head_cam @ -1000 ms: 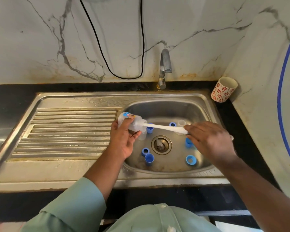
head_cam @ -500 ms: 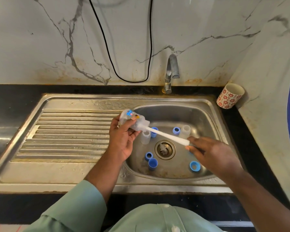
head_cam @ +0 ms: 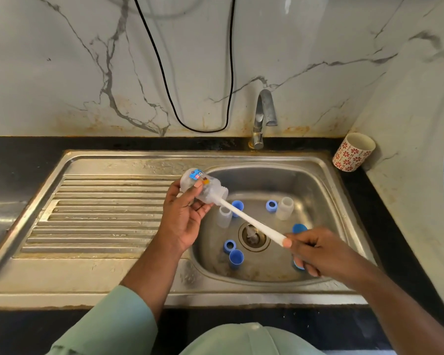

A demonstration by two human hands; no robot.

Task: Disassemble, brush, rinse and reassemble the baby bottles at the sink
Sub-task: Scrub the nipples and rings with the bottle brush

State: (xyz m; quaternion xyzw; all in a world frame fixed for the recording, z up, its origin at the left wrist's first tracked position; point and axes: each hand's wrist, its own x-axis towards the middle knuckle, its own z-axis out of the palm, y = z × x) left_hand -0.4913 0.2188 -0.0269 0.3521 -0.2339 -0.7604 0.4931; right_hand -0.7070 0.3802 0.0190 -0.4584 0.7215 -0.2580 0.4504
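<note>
- My left hand [head_cam: 182, 221] grips a clear baby bottle [head_cam: 203, 187], tilted, mouth pointing down-right, held over the left edge of the sink basin [head_cam: 315, 185].
- Bottle has a blue sticker near its base.
- My right hand [head_cam: 315, 249] pinches the white brush handle [head_cam: 251, 224] at its near end, fingers curled round it; the far end goes into the bottle mouth. Brush head inside, can't make it out.
- In the basin: two more clear bottles, one [head_cam: 224, 216] left of the drain [head_cam: 254, 237], one [head_cam: 285, 208] toward the back right.
- Blue rings and caps scattered round the drain: two at the back [head_cam: 237, 206] [head_cam: 271, 205], two front-left [head_cam: 228, 245] [head_cam: 236, 257], others partly hidden by my right hand.
- Tap [head_cam: 263, 116] behind the basin, no water visible.
- Ribbed drainboard [head_cam: 100, 216] to the left.
- Floral cup [head_cam: 353, 152] on the black counter [head_cam: 23, 155], back right corner.
</note>
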